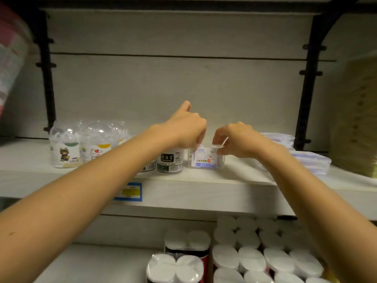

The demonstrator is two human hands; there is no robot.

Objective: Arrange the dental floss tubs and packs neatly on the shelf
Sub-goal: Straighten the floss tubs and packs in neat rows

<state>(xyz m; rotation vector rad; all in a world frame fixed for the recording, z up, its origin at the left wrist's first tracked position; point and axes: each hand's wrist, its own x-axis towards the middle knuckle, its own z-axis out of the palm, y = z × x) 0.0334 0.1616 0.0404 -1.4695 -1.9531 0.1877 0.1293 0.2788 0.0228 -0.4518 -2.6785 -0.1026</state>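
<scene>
Across the whole width runs a pale shelf (214, 180), its back panel bare above, with a blue and yellow price tag (130, 192) on the front edge whose print is too blurred to read. Below it, cut off by the frame's bottom, stand wrapped paper rolls (251, 256). At the left on the shelf sit clear dental floss tubs (65, 148), one with a cat picture and a barcode, the next (95, 147) with a white cartoon cat; the left forearm hides whatever stands behind it. A dark-labelled tub (170, 161) reads "DENTAL FLOSS" partly covered, beside a half-hidden twin. Flat packs (310, 160) lie at the right, their print unreadable. Just right of the dark tub stands a small square clear box (206, 159) with Chinese characters and a blue "50". The left hand (183, 127) is curled with fingers bent down onto the box's left top corner, index finger raised; the right hand (236, 139) pinches the box's lid at its right top edge between thumb and fingertips.
</scene>
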